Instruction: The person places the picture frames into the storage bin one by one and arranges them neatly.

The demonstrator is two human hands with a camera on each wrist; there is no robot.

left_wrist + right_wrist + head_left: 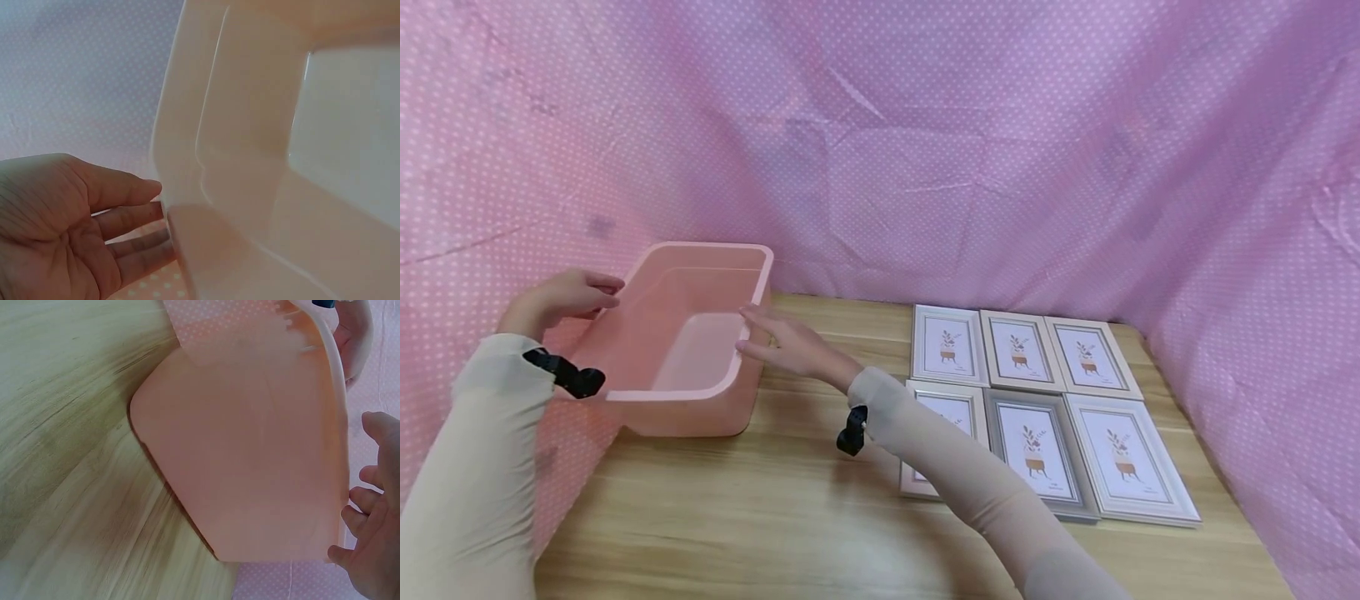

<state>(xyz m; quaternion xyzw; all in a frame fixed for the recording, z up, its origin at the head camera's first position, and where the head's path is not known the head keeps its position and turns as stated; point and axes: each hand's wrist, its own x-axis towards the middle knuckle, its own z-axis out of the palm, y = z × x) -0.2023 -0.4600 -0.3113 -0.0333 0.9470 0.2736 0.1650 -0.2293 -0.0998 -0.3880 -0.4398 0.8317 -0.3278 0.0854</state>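
A deep pink plastic bin [681,417] stands on the left of the table, its inside bare. My left hand [567,296] is at its left side; in the left wrist view the fingertips [147,253] of that hand meet the outside of the rim and the thumb lies close to it. On the opposite side, my right hand [786,340] has its loosely bent fingers at the right rim. In the right wrist view the fingertips [340,555] touch or nearly touch the edge of the bin. Neither hand is wrapped round the rim.
Several picture frames with a plant print, among them a grey one [1000,400] and a white one [1082,408], lie in two rows on the right of the wood-grain table [730,517]. My right forearm passes over the nearer row. Pink dotted cloth [880,183] surrounds the table.
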